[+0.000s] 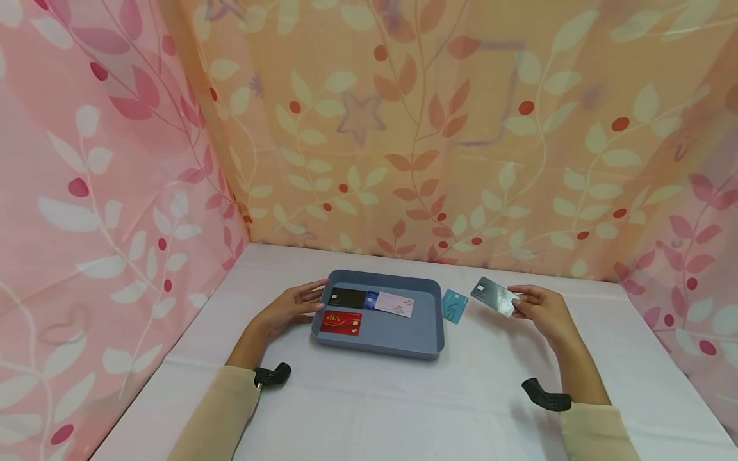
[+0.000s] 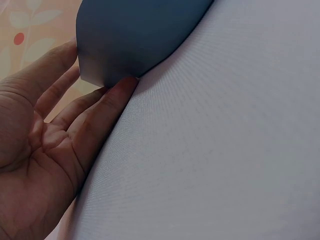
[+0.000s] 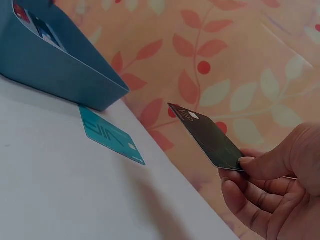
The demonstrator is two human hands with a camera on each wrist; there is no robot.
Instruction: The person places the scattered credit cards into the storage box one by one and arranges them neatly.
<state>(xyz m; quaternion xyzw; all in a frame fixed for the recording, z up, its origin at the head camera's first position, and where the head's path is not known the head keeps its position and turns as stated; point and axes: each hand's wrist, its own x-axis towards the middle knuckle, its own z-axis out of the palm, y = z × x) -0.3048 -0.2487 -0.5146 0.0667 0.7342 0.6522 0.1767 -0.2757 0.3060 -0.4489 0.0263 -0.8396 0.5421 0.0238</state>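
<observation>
My right hand [image 1: 539,312] pinches a dark grey VIP card [image 1: 494,296] by one end, holding it above the table to the right of the tray. In the right wrist view the thumb lies on top of that card [image 3: 207,137]. A teal VIP card [image 1: 455,306] lies on the table against the tray's right side. My left hand [image 1: 291,307] touches the left wall of the blue-grey tray [image 1: 380,349] with fairly straight fingers [image 2: 90,117]. Inside the tray are a black card [image 1: 346,298], a red VIP card [image 1: 341,323], a pale pink card [image 1: 394,304] and a partly covered blue card [image 1: 371,299].
A white cloth [image 1: 403,410] covers the table. Floral curtains, orange behind [image 1: 415,160] and pink at the left [image 1: 104,256], enclose it. Each wrist carries a small black camera mount, one at the left [image 1: 273,375] and one at the right [image 1: 544,397].
</observation>
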